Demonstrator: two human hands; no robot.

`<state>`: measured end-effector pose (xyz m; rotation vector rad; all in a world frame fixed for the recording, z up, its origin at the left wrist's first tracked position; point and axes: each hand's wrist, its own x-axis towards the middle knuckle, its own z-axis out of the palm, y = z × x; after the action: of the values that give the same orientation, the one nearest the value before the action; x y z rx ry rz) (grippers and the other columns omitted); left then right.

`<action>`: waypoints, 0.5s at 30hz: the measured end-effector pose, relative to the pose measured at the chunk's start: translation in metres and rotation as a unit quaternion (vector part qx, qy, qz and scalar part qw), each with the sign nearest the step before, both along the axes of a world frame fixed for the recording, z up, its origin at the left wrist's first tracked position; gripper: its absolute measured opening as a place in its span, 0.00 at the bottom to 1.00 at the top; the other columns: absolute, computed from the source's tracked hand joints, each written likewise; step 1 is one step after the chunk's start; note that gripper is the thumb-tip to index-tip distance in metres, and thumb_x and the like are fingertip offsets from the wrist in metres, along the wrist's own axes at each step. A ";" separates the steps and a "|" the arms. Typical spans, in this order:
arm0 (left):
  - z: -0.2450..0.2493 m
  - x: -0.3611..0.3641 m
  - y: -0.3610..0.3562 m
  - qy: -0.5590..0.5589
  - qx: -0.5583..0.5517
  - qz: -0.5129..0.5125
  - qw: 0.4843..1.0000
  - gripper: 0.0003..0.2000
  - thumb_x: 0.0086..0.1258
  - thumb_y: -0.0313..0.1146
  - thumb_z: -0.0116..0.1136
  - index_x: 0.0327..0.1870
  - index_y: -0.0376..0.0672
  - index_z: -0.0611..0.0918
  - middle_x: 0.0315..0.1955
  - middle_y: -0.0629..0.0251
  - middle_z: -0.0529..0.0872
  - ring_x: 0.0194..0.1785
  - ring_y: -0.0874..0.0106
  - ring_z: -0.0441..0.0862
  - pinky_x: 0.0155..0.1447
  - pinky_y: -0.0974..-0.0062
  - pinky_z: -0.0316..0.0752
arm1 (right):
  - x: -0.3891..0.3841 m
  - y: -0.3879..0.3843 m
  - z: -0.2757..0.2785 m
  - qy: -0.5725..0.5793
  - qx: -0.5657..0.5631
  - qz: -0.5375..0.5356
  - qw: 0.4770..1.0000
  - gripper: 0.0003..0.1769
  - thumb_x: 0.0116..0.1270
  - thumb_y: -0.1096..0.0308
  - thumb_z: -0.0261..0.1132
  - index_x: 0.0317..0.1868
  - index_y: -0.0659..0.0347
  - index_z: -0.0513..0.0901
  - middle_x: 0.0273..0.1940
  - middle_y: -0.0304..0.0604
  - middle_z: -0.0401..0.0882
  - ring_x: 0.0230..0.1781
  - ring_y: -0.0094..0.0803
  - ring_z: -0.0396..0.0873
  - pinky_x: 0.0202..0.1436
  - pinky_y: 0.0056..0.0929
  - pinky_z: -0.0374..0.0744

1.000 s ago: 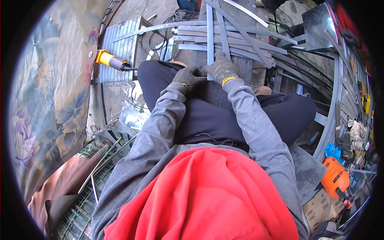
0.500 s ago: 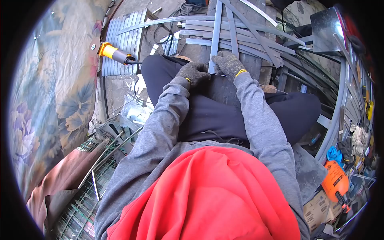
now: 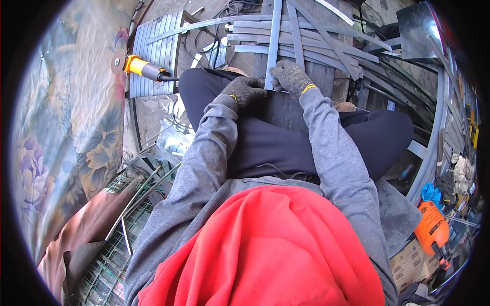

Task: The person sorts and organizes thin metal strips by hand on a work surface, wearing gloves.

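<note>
- Pile of flat metal strips (image 3: 326, 43): far, beyond the knees.
- Long strip (image 3: 274, 41): crosses the pile far-to-near; its near end lies between both gloved hands.
- Right hand (image 3: 292, 77): fingers closed on the long strip's near end.
- Left hand (image 3: 244, 91): fingers curled shut just beside that end; whether they grip it, cannot tell.
- Angle grinder (image 3: 140, 69): far left.

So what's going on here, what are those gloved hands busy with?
A seated person in a grey top is working at the near end of a flat metal strip, which lies lengthwise over a pile of similar strips. The gloved left hand is curled shut on the strip's end. The right hand lies on it just beside, its grip unclear. A yellow angle grinder lies off to the person's left, untouched.
</note>
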<state>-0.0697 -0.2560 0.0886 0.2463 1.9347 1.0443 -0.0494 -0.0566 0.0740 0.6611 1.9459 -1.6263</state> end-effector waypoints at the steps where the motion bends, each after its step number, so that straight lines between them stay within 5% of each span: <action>1: -0.003 0.001 -0.001 0.004 0.015 0.002 1.000 0.13 0.66 0.34 0.70 0.49 0.40 0.88 0.41 0.67 0.91 0.47 0.76 0.85 0.56 0.74 0.78 | 0.000 0.000 0.000 -0.002 0.019 0.000 1.000 0.15 0.74 0.63 0.62 0.44 0.70 0.84 0.28 0.49 0.86 0.24 0.34 0.85 0.33 0.36 0.83; 15: -0.012 0.000 -0.002 -0.002 0.013 0.006 1.000 0.12 0.65 0.31 0.71 0.48 0.40 0.88 0.39 0.69 0.90 0.45 0.77 0.84 0.54 0.75 0.78 | 0.001 0.001 -0.005 0.011 0.007 -0.001 1.000 0.14 0.73 0.63 0.66 0.47 0.68 0.81 0.30 0.48 0.86 0.25 0.33 0.85 0.30 0.35 0.82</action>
<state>-0.0696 -0.2578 0.0770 0.2470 1.9225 1.0775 -0.0485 -0.0559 0.0686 0.6540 1.9739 -1.6298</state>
